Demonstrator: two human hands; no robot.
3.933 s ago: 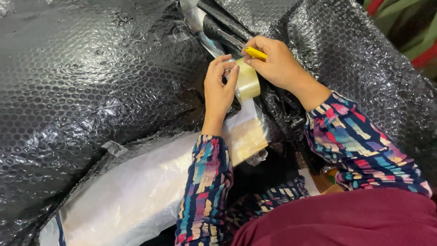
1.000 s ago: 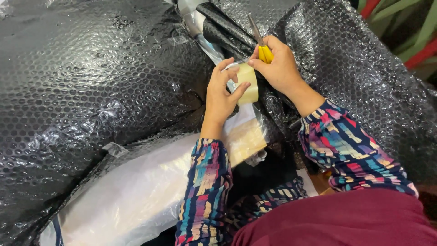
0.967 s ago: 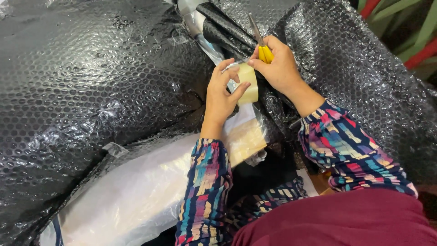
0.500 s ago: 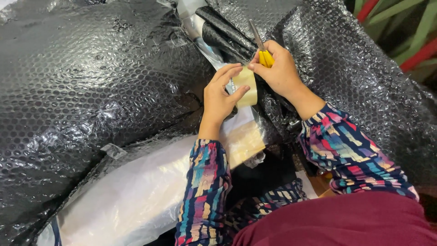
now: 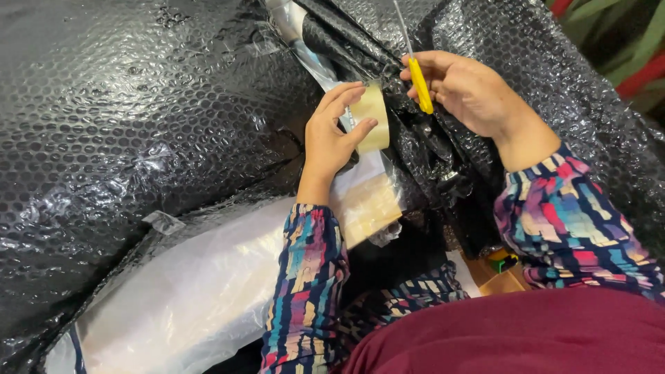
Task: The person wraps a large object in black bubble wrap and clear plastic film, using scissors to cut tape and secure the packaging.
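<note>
Black bubble wrap [image 5: 138, 118] is covering nearly everything in view, folded in shiny, creased sheets over a large bundle. At the top middle, the left hand [image 5: 331, 142] is holding a roll of clear, yellowish packing tape [image 5: 372, 118], with the thumb pressing on its lower edge and the fingers [image 5: 339, 97] curling around its upper side, so this hand is closed on the roll. The roll is sitting upright on its edge, right against a dark fold of the wrap, just left of the right hand [image 5: 467, 90].

The right hand is gripping a yellow-handled cutter [image 5: 420, 84]; its fingers are wrapping around the handle, and a thin metal blade is sticking up and away from the hand toward the top edge. The cutter is lying just beside the tape roll; whether the two are touching cannot be told.

Below the left hand, a patch of brownish tape [image 5: 367, 208] is lying across a pale translucent plastic sheet [image 5: 194, 291], which is spreading out toward the lower left from under the black wrap. Both forearms are wearing sleeves [image 5: 305, 291] with a bright multicoloured pattern, and a maroon garment [image 5: 526, 332] is filling the lower right. Between the right sleeve and the maroon cloth, a small green object [image 5: 500, 262] is resting on a brown surface; it is too small to tell what it is.
</note>
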